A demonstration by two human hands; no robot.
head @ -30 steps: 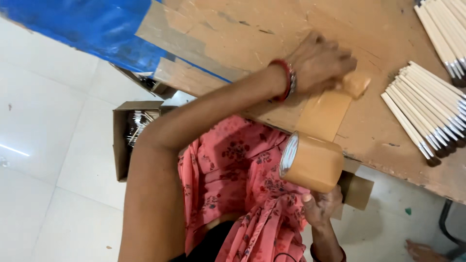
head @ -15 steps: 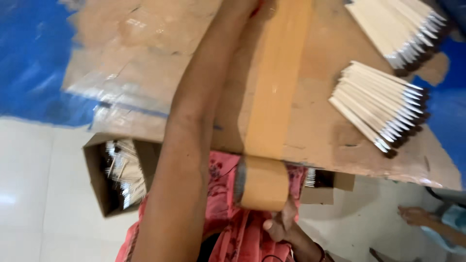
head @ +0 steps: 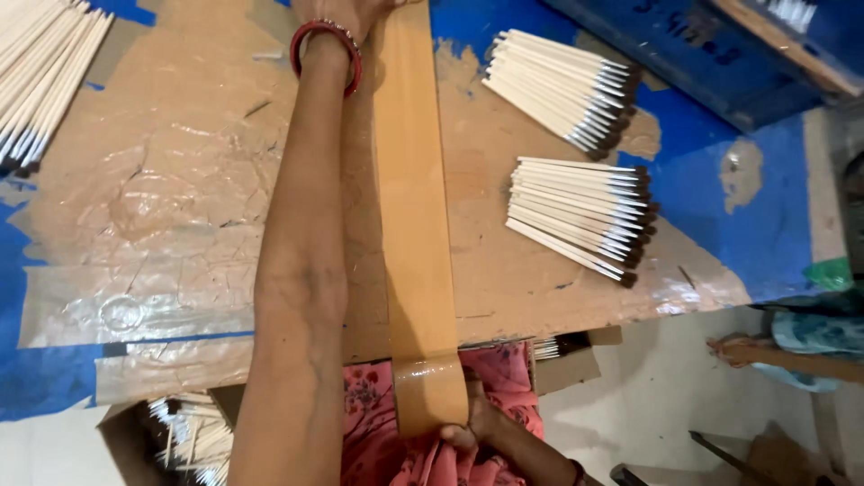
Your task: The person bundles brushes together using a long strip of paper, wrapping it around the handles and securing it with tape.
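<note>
Glossy brown plastic tape (head: 414,225) over a crinkled, shiny taped cardboard tabletop (head: 162,198); matt wooden sticks (head: 576,211).

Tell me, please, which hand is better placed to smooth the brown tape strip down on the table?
Probably the left hand: it is at the far end of the strip, over the table. The right hand holds the tape roll below the table edge.

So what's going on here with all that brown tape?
A person is stretching a long strip of brown tape across a worn cardboard-covered table. The left hand holds the far end near the top edge, mostly out of view, while the right hand grips the tape roll at the near edge. Bundles of pale sticks with dark tips lie beside the strip, not touching it.
</note>
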